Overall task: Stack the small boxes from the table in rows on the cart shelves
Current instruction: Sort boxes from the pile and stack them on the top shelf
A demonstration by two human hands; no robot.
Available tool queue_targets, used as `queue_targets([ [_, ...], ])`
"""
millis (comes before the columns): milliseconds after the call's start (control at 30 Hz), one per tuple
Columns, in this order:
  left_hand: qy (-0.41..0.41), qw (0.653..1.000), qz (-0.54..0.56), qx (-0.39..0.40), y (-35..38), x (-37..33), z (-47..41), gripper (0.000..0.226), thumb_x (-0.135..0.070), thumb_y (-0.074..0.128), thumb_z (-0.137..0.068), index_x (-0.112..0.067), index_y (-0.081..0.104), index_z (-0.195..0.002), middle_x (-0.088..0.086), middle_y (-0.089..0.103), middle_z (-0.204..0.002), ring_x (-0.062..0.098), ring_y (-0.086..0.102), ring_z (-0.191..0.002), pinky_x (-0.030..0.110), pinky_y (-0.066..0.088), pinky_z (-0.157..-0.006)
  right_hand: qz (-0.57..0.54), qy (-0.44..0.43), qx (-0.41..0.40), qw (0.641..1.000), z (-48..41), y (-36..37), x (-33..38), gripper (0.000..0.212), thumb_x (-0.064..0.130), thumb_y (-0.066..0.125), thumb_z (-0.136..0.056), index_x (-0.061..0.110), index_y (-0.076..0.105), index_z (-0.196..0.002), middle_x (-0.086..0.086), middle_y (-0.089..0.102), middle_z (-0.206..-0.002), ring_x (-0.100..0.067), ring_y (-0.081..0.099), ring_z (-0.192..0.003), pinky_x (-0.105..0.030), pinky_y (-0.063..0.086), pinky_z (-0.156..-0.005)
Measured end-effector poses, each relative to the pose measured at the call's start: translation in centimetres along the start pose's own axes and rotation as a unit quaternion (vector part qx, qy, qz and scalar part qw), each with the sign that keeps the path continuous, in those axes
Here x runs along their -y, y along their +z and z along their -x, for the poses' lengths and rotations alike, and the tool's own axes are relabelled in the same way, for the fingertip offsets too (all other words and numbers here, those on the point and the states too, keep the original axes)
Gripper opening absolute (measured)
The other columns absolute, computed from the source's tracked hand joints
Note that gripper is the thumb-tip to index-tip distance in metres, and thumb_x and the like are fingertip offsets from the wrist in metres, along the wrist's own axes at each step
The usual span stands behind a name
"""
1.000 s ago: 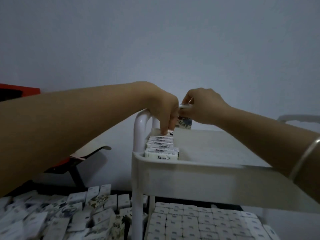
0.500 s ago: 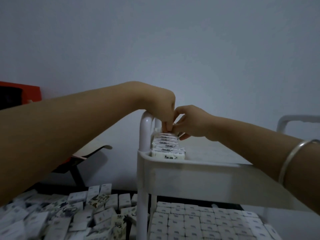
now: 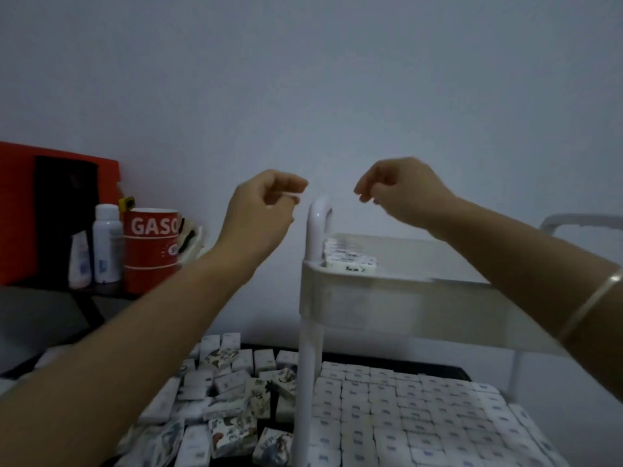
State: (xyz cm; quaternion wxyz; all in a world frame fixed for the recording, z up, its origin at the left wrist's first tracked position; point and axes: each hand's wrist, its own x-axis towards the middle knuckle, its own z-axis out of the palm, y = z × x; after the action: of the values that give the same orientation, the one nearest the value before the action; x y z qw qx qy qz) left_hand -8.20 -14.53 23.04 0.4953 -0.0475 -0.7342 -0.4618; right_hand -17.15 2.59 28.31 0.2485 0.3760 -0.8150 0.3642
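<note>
Small boxes [image 3: 232, 396] lie in a loose heap on the dark counter [image 3: 371, 362] at lower left. Some are plain white and some are printed with pictures. They are jumbled, which suggests this is the supply I draw from.

Just beside the heap stands a white cart [image 3: 312, 382]. Low down, it holds packed rows [image 3: 404, 409] of boxes set edge to edge. Its top shelf [image 3: 404, 308] carries one short row [image 3: 349, 261], tucked into the near left corner against the curved post [image 3: 318, 224]. Starting in a corner, I judge, lets the shelf wall keep the row straight.

Both my hands hover above the top shelf, one on each side of the post, apart from each other and touching nothing on the cart.

My right hand [image 3: 401, 193] has its fingers loosely curled downward and holds nothing. A thin bracelet [image 3: 590, 308] circles that forearm.

My left hand [image 3: 263, 214] curls its fingers toward the thumb. A pale sliver at the tips could be a nail or something small pinched there — I cannot tell which.

Further left, against the wall, stand a red tin [image 3: 151, 244] lettered GASO and a white bottle [image 3: 107, 244].
</note>
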Motion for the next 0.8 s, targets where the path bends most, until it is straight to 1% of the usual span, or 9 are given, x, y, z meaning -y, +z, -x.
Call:
queue_targets([
  [100,-0.032,0.999,-0.022,0.037,-1.7,2.5,4.2,0.037,0.009,0.045,-0.089,-0.023,0.065,-0.089,-0.008,0.07,-0.094,0.0,0.066,-0.074,0.016,0.054,-0.065,-0.047,-0.07,-0.041,0.996,3.8,-0.4,3.3,0.032,0.009,0.048,-0.085,0.026,0.062,-0.061,0.015,0.064,-0.059,0.001,0.053,-0.051,-0.012,0.041,-0.052],
  [167,-0.078,0.993,-0.033,0.084,-2.8,4.3,6.8,0.037,0.013,0.042,-0.089,-0.017,0.063,-0.088,-0.001,0.07,-0.092,0.007,0.067,-0.07,0.022,0.054,-0.064,-0.049,-0.109,-0.028,0.992,7.0,0.1,5.4,0.032,0.009,0.048,-0.084,0.025,0.058,-0.058,0.016,0.058,-0.051,0.001,0.048,-0.042,-0.007,0.033,-0.045],
  [267,-0.152,0.977,-0.06,0.136,-4.5,6.8,10.3,0.03,0.007,0.043,-0.094,-0.013,0.065,-0.091,-0.005,0.071,-0.085,0.009,0.067,-0.067,0.025,0.054,-0.064,0.019,-0.165,0.013,0.986,11.3,2.2,7.9,0.027,0.013,0.051,-0.084,0.027,0.056,-0.061,0.011,0.056,-0.054,-0.003,0.047,-0.046,-0.016,0.035,-0.049],
  [333,-0.165,0.97,-0.09,0.156,-5.8,8.1,12.5,0.028,0.001,0.046,-0.096,-0.016,0.066,-0.086,-0.01,0.07,-0.075,0.004,0.064,-0.062,0.023,0.053,-0.058,0.016,-0.187,0.064,0.98,13.8,4.7,9.1,0.02,0.014,0.053,-0.083,0.024,0.061,-0.068,0.008,0.058,-0.058,-0.005,0.047,-0.049,-0.022,0.037,-0.05],
  [400,-0.148,0.966,-0.136,0.161,-7.2,9.3,14.7,0.035,0.0,0.049,-0.095,-0.025,0.059,-0.072,-0.021,0.065,-0.063,-0.003,0.06,-0.056,0.011,0.043,-0.051,0.028,-0.194,0.132,0.972,15.7,8.1,9.3,0.015,0.015,0.053,-0.084,0.022,0.065,-0.079,0.005,0.064,-0.07,-0.007,0.052,-0.058,-0.027,0.044,-0.056],
  [467,-0.145,0.957,-0.203,0.149,-9.0,10.9,17.0,0.041,0.002,0.052,-0.09,-0.032,0.054,-0.067,-0.024,0.062,-0.062,-0.006,0.057,-0.06,0.006,0.038,-0.052,0.054,-0.182,0.201,0.961,17.1,12.2,8.5,0.016,0.016,0.052,-0.086,0.024,0.064,-0.094,0.002,0.067,-0.089,-0.016,0.057,-0.075,-0.032,0.049,-0.068],
  [600,-0.147,0.905,-0.376,0.136,-12.5,13.9,21.5,0.032,-0.005,0.053,-0.085,-0.033,0.062,-0.072,-0.016,0.063,-0.081,0.007,0.056,-0.084,0.03,0.048,-0.073,0.101,-0.099,0.309,0.94,18.4,20.5,4.6,0.038,0.013,0.052,-0.087,0.022,0.052,-0.124,-0.004,0.057,-0.124,-0.025,0.054,-0.11,-0.037,0.048,-0.088],
  [700,-0.123,0.885,-0.427,0.14,-14.3,15.5,24.5,0.028,-0.008,0.056,-0.085,-0.034,0.065,-0.078,-0.015,0.06,-0.085,0.009,0.051,-0.091,0.029,0.044,-0.077,0.167,-0.064,0.334,0.925,19.2,25.6,1.7,0.048,0.014,0.051,-0.09,0.014,0.041,-0.137,-0.011,0.046,-0.137,-0.03,0.042,-0.124,-0.04,0.043,-0.096],
  [800,-0.131,0.871,-0.443,0.169,-15.2,16.9,26.2,0.025,-0.017,0.053,-0.09,-0.033,0.069,-0.101,-0.014,0.061,-0.102,0.008,0.05,-0.1,0.026,0.044,-0.081,0.232,-0.064,0.339,0.91,20.0,29.0,-0.2,0.058,0.02,0.05,-0.09,0.014,0.032,-0.145,-0.012,0.038,-0.143,-0.032,0.035,-0.129,-0.042,0.038,-0.099],
])
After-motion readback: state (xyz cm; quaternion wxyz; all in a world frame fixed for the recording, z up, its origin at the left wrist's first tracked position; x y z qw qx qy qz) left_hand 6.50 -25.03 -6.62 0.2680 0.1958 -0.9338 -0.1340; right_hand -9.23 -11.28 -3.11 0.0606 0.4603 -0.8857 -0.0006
